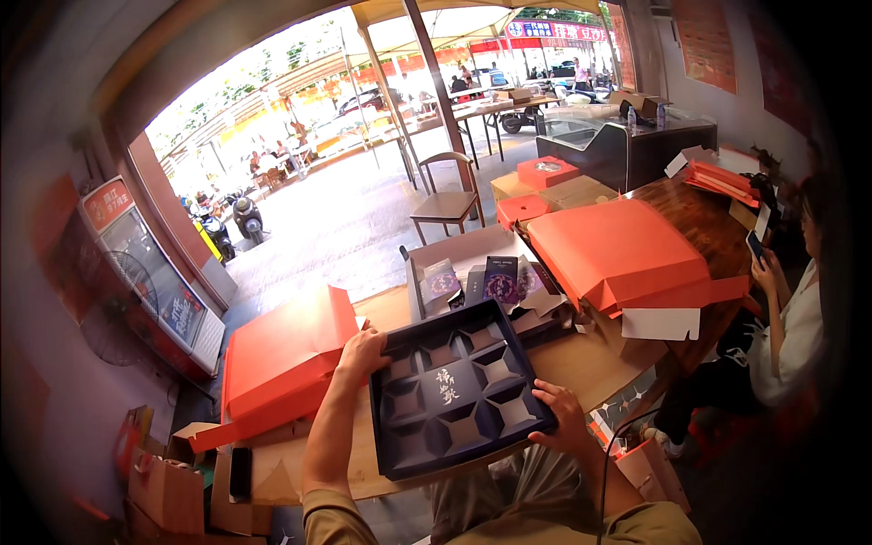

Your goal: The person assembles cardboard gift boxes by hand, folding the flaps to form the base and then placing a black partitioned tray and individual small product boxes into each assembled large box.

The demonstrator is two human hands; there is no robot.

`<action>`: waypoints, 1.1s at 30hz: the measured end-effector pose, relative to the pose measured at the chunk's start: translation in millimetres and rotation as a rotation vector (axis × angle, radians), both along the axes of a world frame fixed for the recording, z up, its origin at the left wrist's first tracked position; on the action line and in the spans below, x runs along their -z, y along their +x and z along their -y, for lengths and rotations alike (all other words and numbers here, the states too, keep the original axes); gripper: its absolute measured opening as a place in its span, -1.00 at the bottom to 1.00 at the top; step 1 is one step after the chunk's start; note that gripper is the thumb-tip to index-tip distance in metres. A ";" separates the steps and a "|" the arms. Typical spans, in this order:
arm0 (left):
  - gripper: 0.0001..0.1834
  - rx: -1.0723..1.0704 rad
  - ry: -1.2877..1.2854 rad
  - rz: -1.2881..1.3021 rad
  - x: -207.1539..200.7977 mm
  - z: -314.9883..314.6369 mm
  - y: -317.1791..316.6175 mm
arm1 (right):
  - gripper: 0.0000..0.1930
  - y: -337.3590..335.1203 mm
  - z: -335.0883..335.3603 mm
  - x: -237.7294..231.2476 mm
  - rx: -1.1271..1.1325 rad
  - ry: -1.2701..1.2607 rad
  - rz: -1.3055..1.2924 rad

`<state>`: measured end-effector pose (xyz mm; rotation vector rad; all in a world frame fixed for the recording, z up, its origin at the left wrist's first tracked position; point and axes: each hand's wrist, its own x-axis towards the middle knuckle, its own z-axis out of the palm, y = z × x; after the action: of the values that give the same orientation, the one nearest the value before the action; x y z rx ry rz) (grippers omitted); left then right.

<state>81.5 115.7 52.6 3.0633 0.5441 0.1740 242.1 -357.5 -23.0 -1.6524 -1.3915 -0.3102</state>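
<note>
A dark navy gift box tray (442, 388) with several square compartments around a printed middle panel is tilted toward me over the table's near edge. My left hand (365, 352) grips its upper left side, fingers closed on the rim. On the lower right edge, my right hand (561, 416) holds it with the thumb below and the fingers along the side. The compartments look empty. Right behind the tray, an open white-sided carton (422, 272) contains small dark purple printed boxes (502, 278) and torn card pieces.
Orange-red boxes lie at left (286, 359) and right (627, 250) on the wooden table (599, 363). A seated person (790, 309) holds a phone at the right. Beyond stand a chair (445, 200) and a glass display counter (627, 141). Paper bags (163, 490) sit lower left.
</note>
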 end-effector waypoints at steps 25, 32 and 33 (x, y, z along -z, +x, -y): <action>-0.46 0.394 -0.296 0.296 -33.8 203.2 -112.4 | -0.32 2.4 5.8 -35.0 0.054 -0.134 0.139; -0.62 0.353 -0.190 0.375 11.6 218.5 -139.7 | -0.42 -6.4 2.4 -22.8 0.061 -0.139 0.028; -0.63 0.348 -0.186 0.395 17.2 217.8 -141.0 | -0.43 -6.9 1.6 -20.2 0.067 -0.137 0.018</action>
<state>-59.5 -102.1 35.5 2.7725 0.0054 0.6533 235.2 -359.1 -2.8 -1.8156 -1.3992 -0.2738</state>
